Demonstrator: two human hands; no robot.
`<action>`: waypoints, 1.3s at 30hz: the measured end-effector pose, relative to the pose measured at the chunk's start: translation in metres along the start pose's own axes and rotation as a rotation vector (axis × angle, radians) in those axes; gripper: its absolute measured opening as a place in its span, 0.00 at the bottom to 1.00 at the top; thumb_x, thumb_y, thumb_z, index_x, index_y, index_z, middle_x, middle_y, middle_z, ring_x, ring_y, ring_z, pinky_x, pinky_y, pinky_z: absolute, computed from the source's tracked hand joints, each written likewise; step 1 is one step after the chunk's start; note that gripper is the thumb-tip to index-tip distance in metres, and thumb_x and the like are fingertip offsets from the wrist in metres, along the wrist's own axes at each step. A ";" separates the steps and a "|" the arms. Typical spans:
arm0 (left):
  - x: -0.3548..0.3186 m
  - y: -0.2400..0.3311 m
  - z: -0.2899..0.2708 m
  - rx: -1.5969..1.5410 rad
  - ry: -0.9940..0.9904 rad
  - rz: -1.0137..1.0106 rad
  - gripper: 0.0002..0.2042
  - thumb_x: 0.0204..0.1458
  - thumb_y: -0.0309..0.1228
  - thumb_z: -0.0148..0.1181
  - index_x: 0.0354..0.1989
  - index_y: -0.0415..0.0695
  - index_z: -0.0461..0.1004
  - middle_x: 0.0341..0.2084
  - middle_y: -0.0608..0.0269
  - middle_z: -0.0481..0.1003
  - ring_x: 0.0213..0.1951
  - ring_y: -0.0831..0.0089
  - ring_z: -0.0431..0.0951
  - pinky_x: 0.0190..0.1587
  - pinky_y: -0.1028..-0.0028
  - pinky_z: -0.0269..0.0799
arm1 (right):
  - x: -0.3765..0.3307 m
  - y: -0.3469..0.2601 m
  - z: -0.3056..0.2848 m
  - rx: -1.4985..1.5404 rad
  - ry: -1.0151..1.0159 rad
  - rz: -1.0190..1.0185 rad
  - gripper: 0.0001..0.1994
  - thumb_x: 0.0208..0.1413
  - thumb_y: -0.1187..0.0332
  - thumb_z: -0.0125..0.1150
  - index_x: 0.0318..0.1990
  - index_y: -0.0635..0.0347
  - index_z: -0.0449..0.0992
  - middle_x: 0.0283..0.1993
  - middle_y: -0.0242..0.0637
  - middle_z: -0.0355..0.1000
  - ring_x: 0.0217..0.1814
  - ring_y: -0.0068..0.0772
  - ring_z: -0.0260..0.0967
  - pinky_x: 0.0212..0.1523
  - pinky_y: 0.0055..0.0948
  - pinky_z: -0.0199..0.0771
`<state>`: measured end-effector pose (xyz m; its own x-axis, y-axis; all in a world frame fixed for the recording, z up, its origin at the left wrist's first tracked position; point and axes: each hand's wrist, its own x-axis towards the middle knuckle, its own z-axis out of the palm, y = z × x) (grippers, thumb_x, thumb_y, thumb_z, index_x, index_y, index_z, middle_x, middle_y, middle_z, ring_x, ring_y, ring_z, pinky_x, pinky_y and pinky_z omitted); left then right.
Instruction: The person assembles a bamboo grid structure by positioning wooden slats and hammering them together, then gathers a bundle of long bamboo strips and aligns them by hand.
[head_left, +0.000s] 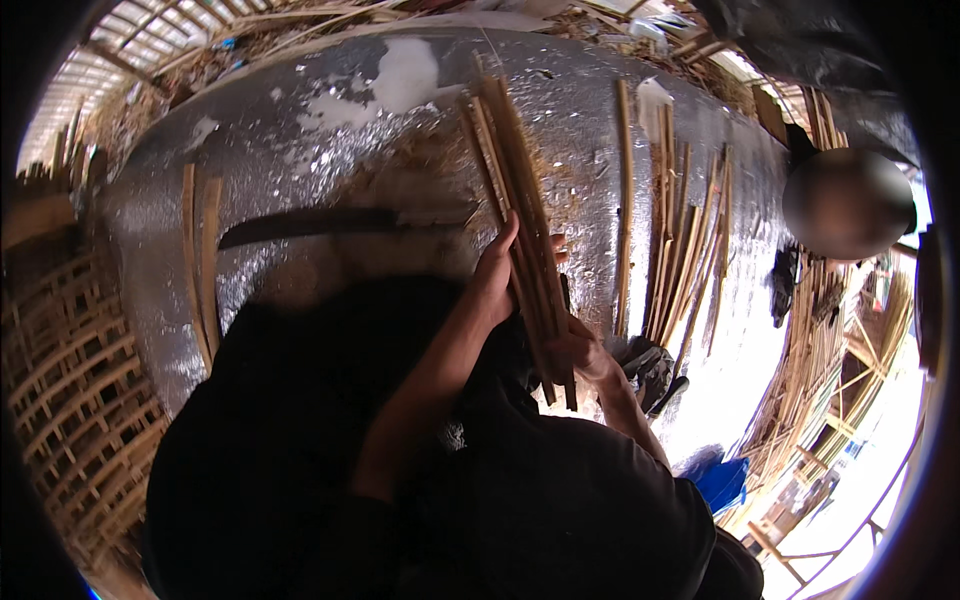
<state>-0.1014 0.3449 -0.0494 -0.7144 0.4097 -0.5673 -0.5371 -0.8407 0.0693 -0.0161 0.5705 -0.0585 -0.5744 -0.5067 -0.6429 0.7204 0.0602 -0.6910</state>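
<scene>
A bundle of long bamboo strips (527, 200) stands out in front of me, its far end leaning slightly left. My left hand (495, 272) grips it around the middle, thumb along the near side and fingertips showing beyond. Lower down, my right hand (582, 352) is closed round the bundle near its bottom end; some of its fingers are hidden behind the strips. To the left of the bundle, a machete (310, 226) with a dark blade lies on the silvery sheet (270, 130), its handle end pointing toward my left hand.
Two bamboo strips (208, 265) lie at the left, beside a woven bamboo lattice (75, 370). More strips (685, 250) are spread on the right, near a dark crumpled item (650, 372) and a blue thing (722, 485). Another person (848, 205) is at the far right, by stacked bamboo poles (800, 360).
</scene>
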 end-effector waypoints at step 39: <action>0.013 -0.020 -0.063 0.182 -0.029 0.095 0.18 0.64 0.45 0.57 0.52 0.44 0.76 0.40 0.62 0.80 0.44 0.69 0.81 0.49 0.66 0.78 | 0.141 -0.126 -0.016 -0.515 0.467 -0.258 0.14 0.66 0.65 0.56 0.55 0.56 0.81 0.47 0.41 0.82 0.44 0.37 0.81 0.39 0.37 0.81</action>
<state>-0.0715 0.3442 -0.1096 -0.7768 0.3442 -0.5274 -0.5374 -0.7989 0.2702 -0.1944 0.5054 -0.0680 -0.8891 -0.1471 -0.4334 0.3327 0.4424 -0.8328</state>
